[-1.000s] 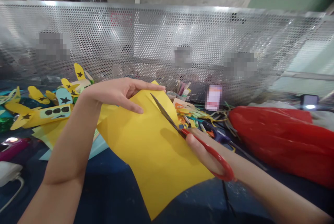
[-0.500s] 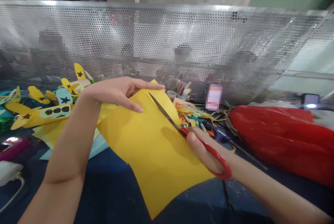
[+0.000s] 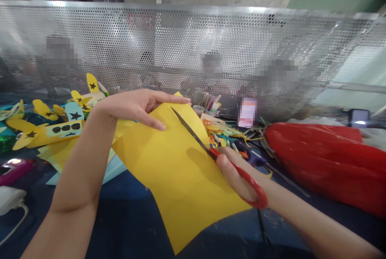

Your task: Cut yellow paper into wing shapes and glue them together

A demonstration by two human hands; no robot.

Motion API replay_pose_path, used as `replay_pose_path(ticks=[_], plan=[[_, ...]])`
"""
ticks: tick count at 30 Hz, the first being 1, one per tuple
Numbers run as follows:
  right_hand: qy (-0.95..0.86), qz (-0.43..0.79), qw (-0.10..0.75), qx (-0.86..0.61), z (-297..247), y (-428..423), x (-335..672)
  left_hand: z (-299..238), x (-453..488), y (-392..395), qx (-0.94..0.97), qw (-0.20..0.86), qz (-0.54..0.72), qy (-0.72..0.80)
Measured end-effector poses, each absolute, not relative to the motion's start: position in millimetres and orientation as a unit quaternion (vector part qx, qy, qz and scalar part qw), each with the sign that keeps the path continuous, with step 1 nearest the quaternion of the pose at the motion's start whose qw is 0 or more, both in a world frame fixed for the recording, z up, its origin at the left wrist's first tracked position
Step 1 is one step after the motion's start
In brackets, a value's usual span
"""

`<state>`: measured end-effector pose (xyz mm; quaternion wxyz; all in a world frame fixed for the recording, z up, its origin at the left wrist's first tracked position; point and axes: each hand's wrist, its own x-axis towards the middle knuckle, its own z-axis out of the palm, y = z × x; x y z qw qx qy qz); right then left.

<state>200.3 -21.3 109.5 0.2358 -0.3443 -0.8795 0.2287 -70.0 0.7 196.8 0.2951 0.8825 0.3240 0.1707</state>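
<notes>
A sheet of yellow paper point(image 3: 177, 170) is held up in front of me, with its lower corner hanging down. My left hand point(image 3: 138, 106) grips its far edge, thumb on the near face and the other fingers partly behind it. Red-handled scissors point(image 3: 196, 134) are in my right hand point(image 3: 230, 170), thumb through one loop; the other loop and my fingers are behind the paper. One dark blade lies across the near face, pointing up and left towards my left hand. The second blade is hidden.
Yellow paper airplanes point(image 3: 57, 132) with black stars stand at left, near a white plug point(image 3: 12, 198). Paper scraps point(image 3: 223, 128) lie behind the sheet. A red plastic bag point(image 3: 325, 162) fills the right side. A perforated metal panel point(image 3: 181, 42) runs along the back.
Almost nothing differs. The lower right edge of the paper has shifted very slightly to the right; both hands and the scissors stay in nearly the same place.
</notes>
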Motion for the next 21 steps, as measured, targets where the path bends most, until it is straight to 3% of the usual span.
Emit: replay_pose_path(ticks=[10, 21], plan=[[-0.862, 0.293, 0.242, -0.335, 110.2, -22.5, 198.5, 195.2, -70.3, 1.4, 0.862, 0.333, 0.191, 0.33], [-0.864, 0.275, 0.259, -0.333, 111.7, -20.7, 200.0, 194.8, -69.9, 1.3, 0.842, 0.375, 0.226, 0.316]])
